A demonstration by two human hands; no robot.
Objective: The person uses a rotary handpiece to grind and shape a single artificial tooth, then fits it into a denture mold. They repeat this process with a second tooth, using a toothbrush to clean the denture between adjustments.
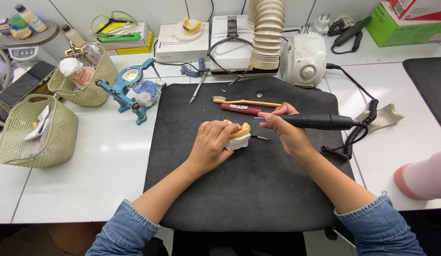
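On the black mat [249, 189], the left hand [210, 146] wraps its fingers around a yellow dental cast [239, 135] near the mat's middle, while the right hand [286, 130] pinches a black rotary handpiece [320, 122] just right of the cast. Beyond the cast lie a red tool [240, 109] and a yellow toothbrush [246, 101], and off the mat's far left corner stands a blue articulator [130, 90]
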